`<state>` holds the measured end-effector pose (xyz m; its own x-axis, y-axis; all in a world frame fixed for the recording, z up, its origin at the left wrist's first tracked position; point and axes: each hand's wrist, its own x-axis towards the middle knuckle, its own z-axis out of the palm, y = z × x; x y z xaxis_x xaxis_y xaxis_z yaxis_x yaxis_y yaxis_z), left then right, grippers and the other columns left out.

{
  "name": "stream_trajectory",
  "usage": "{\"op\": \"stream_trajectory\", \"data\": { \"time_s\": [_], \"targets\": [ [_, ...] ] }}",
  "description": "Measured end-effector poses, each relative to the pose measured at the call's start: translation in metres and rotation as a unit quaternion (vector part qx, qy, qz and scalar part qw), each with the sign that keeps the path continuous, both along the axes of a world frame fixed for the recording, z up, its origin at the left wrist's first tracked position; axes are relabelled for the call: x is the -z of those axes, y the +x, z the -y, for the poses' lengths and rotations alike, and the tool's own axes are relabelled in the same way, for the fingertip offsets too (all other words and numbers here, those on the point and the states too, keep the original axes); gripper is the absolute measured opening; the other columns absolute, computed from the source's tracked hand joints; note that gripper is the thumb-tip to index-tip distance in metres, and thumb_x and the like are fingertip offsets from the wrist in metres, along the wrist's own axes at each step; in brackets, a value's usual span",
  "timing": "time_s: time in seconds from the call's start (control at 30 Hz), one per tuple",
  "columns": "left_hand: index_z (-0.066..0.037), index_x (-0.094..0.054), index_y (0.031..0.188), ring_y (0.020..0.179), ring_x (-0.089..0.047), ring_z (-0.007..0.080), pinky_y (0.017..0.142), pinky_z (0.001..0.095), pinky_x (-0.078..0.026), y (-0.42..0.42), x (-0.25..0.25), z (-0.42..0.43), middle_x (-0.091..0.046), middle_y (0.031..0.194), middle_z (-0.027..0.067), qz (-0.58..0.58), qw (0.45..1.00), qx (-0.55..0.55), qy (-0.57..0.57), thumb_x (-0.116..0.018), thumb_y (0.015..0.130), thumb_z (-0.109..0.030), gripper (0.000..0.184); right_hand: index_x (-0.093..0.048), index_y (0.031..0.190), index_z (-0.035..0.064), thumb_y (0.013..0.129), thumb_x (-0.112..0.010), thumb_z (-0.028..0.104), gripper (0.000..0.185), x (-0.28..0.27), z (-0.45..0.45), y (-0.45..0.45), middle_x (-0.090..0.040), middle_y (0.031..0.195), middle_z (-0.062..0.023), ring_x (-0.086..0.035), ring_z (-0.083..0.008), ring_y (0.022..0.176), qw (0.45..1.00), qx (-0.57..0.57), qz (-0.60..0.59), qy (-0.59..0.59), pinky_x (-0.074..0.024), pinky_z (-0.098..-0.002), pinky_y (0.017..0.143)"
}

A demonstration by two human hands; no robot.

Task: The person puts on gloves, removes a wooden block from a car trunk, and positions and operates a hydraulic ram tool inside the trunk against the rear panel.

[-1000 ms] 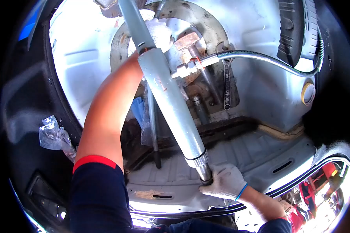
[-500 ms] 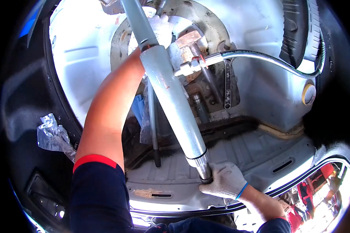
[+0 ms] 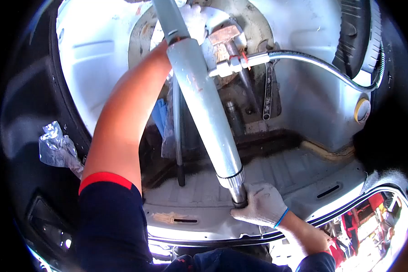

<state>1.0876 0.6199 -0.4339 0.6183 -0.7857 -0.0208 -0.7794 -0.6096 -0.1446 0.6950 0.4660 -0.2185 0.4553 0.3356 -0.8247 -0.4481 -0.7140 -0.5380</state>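
Two gloved hands. Right hand [image 3: 260, 206] clamped on the lower end of the gray cylinder [image 3: 204, 104]; left hand [image 3: 194, 23] partly behind its upper part, washed out, grip can't tell. Cylinder runs diagonally over the car trunk floor [image 3: 93, 59], upper left to near edge, blocking the view beneath. Hose [image 3: 322, 65] joins its side, crosses over hammer [image 3: 224, 35] and wrench [image 3: 268, 93], runs to black ribbed part [image 3: 351, 38] at far right corner. Socket [image 3: 233, 113] right of cylinder; rod [image 3: 178, 136] and blue item [image 3: 159, 117] left. Clear plastic bag [image 3: 54, 145] on dark left side trim [image 3: 27, 104]. Floor pale metal, stained around round recess; bright clutter, some red, beyond lower right.
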Motion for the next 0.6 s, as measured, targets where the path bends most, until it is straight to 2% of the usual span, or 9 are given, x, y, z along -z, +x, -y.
{"op": "stream_trajectory", "data": {
  "time_s": [0.03,0.1,0.23,0.37,0.6],
  "targets": [
    [-0.008,-0.076,0.102,0.093,-0.072,0.0342,0.08,0.0492,-0.059,-0.006,-0.002,0.001,-0.07,0.1,0.0143,0.003,1.0,-0.017,-0.005,-0.076,0.082,-0.028,0.028,-0.071,0.095,0.0072,0.076,-0.076,0.042,0.04,0.0,0.0,-0.003,-0.071,0.072,-0.0159,-0.074,-0.0364,0.073,1.0,-0.006,-0.008,0.002,-0.0603,-0.0455,0.073],
    [-0.008,-0.076,0.102,0.094,-0.072,0.0341,0.081,0.0491,-0.059,-0.007,-0.005,-0.001,-0.07,0.101,0.0143,0.002,1.0,-0.023,-0.013,-0.076,0.082,-0.028,0.028,-0.07,0.093,0.0054,0.076,-0.077,0.043,0.042,0.002,-0.002,-0.007,-0.069,0.068,-0.0164,-0.073,-0.0371,0.07,0.998,0.033,0.044,0.006,-0.0604,-0.0453,0.071],
    [-0.008,-0.075,0.103,0.094,-0.072,0.034,0.081,0.0489,-0.059,-0.016,-0.01,-0.004,-0.07,0.101,0.0144,-0.006,0.999,-0.031,-0.028,-0.076,0.083,-0.028,0.029,-0.069,0.088,0.0042,0.075,-0.078,0.041,0.04,0.003,-0.004,-0.009,-0.07,0.071,-0.0174,-0.072,-0.0385,0.071,0.995,0.053,0.079,0.004,-0.0603,-0.0463,0.072],
    [-0.008,-0.075,0.104,0.095,-0.072,0.0339,0.082,0.0488,-0.059,-0.02,-0.011,-0.006,-0.07,0.102,0.0145,-0.012,0.999,-0.036,-0.033,-0.076,0.083,-0.028,0.029,-0.069,0.09,0.0038,0.075,-0.078,0.04,0.04,0.002,-0.003,-0.004,-0.07,0.073,-0.0184,-0.072,-0.0393,0.072,0.998,0.044,0.047,0.007,-0.0599,-0.0474,0.072],
    [-0.007,-0.074,0.105,0.096,-0.072,0.0336,0.083,0.0485,-0.058,-0.021,-0.012,-0.006,-0.07,0.103,0.0147,-0.017,0.998,-0.047,-0.04,-0.076,0.083,-0.028,0.03,-0.068,0.087,0.0043,0.075,-0.079,0.039,0.038,0.005,-0.004,-0.009,-0.069,0.071,-0.0179,-0.071,-0.0399,0.071,0.995,0.04,0.089,0.001,-0.0595,-0.048,0.071]
  ]
}}
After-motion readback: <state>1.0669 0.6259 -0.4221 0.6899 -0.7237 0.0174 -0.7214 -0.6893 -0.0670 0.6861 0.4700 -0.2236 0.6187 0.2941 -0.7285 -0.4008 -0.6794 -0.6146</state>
